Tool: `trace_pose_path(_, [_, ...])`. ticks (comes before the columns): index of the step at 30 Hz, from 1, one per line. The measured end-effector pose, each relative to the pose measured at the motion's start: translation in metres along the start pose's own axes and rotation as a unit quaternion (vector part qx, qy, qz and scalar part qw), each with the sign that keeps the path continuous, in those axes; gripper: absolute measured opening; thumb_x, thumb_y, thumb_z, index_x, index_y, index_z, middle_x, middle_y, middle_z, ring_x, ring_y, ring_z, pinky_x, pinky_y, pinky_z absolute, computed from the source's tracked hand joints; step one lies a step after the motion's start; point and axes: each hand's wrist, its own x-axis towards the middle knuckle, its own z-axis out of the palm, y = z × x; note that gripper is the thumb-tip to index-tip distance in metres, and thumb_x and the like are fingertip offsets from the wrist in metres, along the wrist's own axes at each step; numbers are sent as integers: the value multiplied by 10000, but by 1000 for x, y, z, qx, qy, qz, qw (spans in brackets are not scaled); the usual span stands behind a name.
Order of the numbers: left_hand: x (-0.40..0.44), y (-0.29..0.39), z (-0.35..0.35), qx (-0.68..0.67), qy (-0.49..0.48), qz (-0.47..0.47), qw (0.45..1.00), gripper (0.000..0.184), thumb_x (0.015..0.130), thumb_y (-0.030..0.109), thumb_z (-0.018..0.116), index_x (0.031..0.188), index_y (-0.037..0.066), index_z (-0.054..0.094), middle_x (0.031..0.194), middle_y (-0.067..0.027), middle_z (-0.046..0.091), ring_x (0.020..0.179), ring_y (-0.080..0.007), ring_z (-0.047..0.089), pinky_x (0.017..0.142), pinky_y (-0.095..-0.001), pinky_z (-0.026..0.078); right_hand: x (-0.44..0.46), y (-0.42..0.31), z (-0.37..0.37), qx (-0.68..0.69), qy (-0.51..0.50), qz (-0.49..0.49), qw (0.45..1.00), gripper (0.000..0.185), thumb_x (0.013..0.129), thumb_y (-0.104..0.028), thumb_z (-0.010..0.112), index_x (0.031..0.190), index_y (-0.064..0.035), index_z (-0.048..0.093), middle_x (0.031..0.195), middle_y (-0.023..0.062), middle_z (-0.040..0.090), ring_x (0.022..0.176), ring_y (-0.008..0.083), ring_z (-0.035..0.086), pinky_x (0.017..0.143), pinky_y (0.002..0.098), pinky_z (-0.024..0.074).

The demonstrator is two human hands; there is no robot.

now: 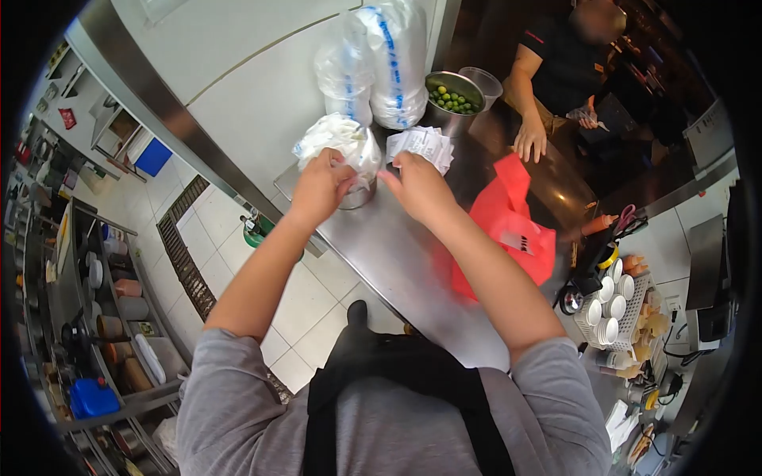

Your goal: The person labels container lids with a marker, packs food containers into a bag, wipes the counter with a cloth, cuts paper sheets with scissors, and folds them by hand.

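Two bare hands are working over the near edge of the worktop (pixel 373 250) in the head view. The left hand (pixel 317 190) is reaching into crumpled white plastic bags (pixel 337 135), its thumb and fingers drawn together and apparently pinching a fold of the film; a light grip like this would be suiting something so thin and slippery. Those bags are sitting directly under and just beyond the left fingers, bunched above a metal canister (pixel 357 197), which is probably serving to hold the loose bundle upright.

The right hand (pixel 422 190) is hovering just beside the bags, thumb and fingers parted in a loose curl with nothing visibly held, perhaps to be near the same film. Just beyond the right fingers, paper slips (pixel 425 147) are lying in an overlapping pile, within easy reach. Farther beyond both hands, tall plastic-wrapped stacks (pixel 397 67) are standing against the wall, likely for support. To the right of them, a steel pot (pixel 451 123) is containing small green citrus fruits (pixel 456 101).

Rightward of the right fingers, a red carrier bag (pixel 520 230) is resting partly behind the forearm, its top standing up, perhaps for easy grasping. Just past that top, a co-worker's hand (pixel 530 141) is leaning on the worktop.
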Motion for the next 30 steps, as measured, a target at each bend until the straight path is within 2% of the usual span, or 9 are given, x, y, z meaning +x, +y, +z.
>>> trace_pose_path(5, [-3,0,-12,-30,56,68,996,229,741,194,746,965,175,704,1129,-77,583,946,-247,592,768,-381,492,66,36,54,27,101,-43,994,128,889,-114,535,857,9,552,852,230,586,819,416,580,721,486,456])
trace_pose_path(9, [9,-1,-5,-13,84,82,993,163,741,237,749,886,176,707,1074,-7,583,859,-228,593,722,-371,445,67,-5,-45,-5,201,-11,979,139,872,-125,584,843,7,553,815,194,586,752,370,585,670,400,465])
trace_pose_path(13, [28,-2,-2,39,56,85,994,110,743,216,740,818,152,692,960,11,565,787,-221,558,694,-398,382,40,-11,-81,111,139,126,976,146,931,-113,563,837,0,553,727,71,560,699,141,566,631,303,447])
trace_pose_path(16, [42,0,-14,44,100,133,985,68,746,176,731,787,145,687,926,16,552,758,-215,541,666,-388,370,20,8,-67,95,123,77,985,157,990,-136,503,912,-11,557,785,-13,519,738,53,510,685,228,469])
trace_pose_path(22, [68,58,-41,-156,126,202,959,120,815,30,607,934,39,610,1023,-119,598,848,-301,595,739,-380,477,-14,-21,-29,365,267,115,885,169,983,-155,525,870,-29,528,775,-41,511,696,47,449,591,232,389])
trace_pose_path(24, [71,78,-28,-308,119,180,927,75,872,48,586,939,16,584,964,-143,597,829,-326,584,729,-400,473,-26,-34,-22,491,260,161,816,145,952,-164,585,930,-45,505,894,-24,540,806,66,503,696,242,431])
trace_pose_path(26, [58,99,-30,-340,77,146,926,64,894,55,570,929,1,565,890,-153,595,805,-319,585,709,-385,468,-38,-49,-10,521,318,-34,792,320,875,-171,684,1102,-42,499,1077,41,551,1013,115,530,878,278,432])
trace_pose_path(27, [52,108,-30,-373,73,125,916,57,896,49,561,926,1,566,861,-150,590,793,-310,584,703,-375,464,-54,-55,-17,517,330,-31,790,320,875,-171,684,1102,-42,499,1077,41,551,1013,115,530,878,278,432])
trace_pose_path(30, [44,137,-26,-415,53,163,894,77,910,58,532,938,2,577,820,-134,589,773,-288,586,713,-350,459,-111,-58,-65,404,136,158,891,633,777,-162,758,1309,-27,441,1229,112,526,1188,176,483,1016,329,374])
